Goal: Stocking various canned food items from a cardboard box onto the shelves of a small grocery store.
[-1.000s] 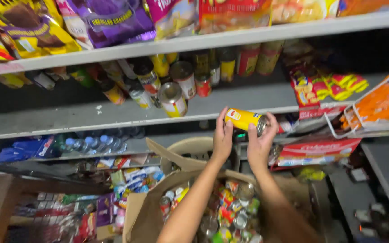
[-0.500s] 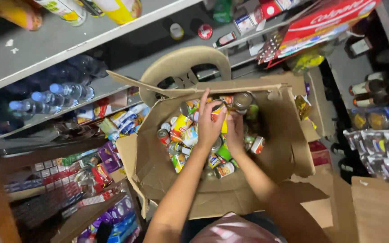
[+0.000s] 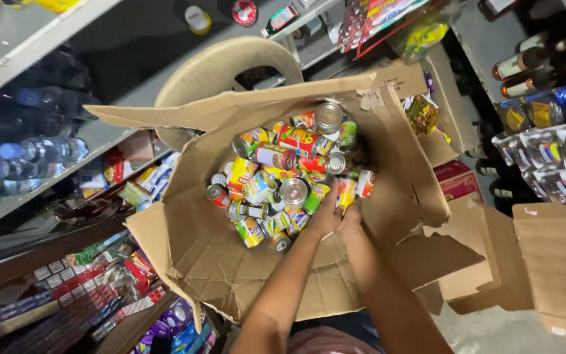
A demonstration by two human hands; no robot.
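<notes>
Brown cardboard box [image 3: 230,262] seen; cans [image 3: 276,177] labelled in red, yellow, green, with silver lids. Yellow-and-red can [image 3: 345,193] noted. Beige plastic stool [image 3: 224,65]. Clear bottles [image 3: 34,154] capped blue. Grey shelves [image 3: 27,65].

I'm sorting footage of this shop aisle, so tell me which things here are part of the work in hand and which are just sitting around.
In hand:
- left hand and right hand, together on a yellow can
- pile of cans
- cardboard box holding them

Sitting around:
- beige plastic stool
- water bottles
- dark glass bottles
- second cardboard box

Torn cardboard box [image 3: 230,262], heaped tin cans [image 3: 283,177], perhaps on a stool [image 3: 217,65]
</notes>
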